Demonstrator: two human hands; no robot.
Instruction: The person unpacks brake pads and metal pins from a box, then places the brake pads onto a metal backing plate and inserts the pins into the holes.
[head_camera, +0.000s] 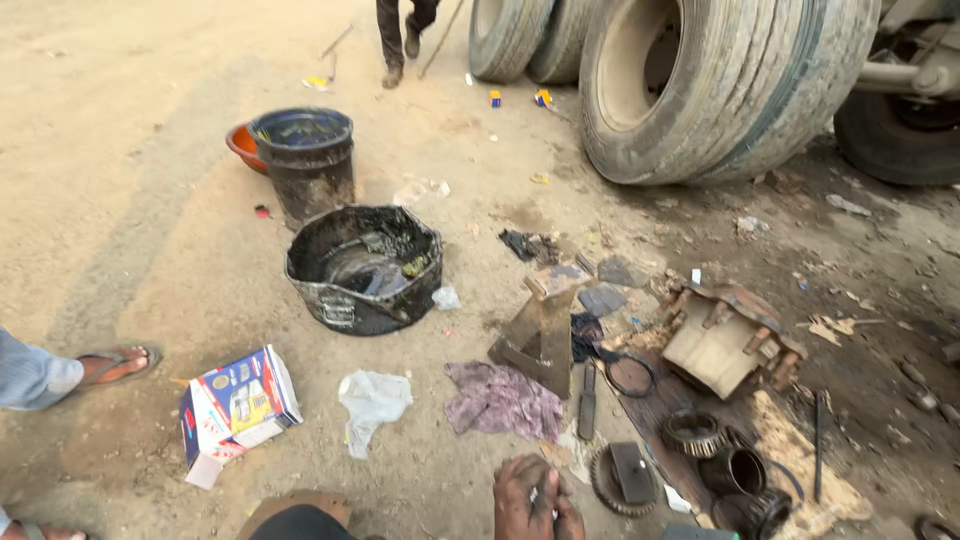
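At the bottom edge of the view, a grease-blackened hand (535, 497) rises from below, its back turned up and the fingers curled together around a small pale object that shows only as a light streak between them; what that object is cannot be told. Whether this is the left or the right hand cannot be told either, and no second hand of the person shows.

Just right of the hand lies a toothed dark metal gear ring (610, 482) with a flat dark rectangular block (632, 470) resting on it. Further right, on a dark oil-stained wooden board (660, 400), stand a ribbed round bearing race (693, 432) and a dark cylindrical metal sleeve (738, 468). Above the hand, a crumpled purple rag (502, 400) lies on the sandy ground, touching the foot of a rusty angled metal bracket (540, 335). A thin black rubber ring (630, 375) lies just beside the bracket, and a bulky rusted cast hub housing (725, 340) sits to the right.

To the left are a crumpled white plastic bag (372, 405), an opened colourful cardboard box (238, 405), a cut-down black oily basin (362, 265) and a black round bucket (305, 160). A sandalled foot (115, 365) of another person shows at the left edge. Large worn truck tyres (720, 85) stand at the top.
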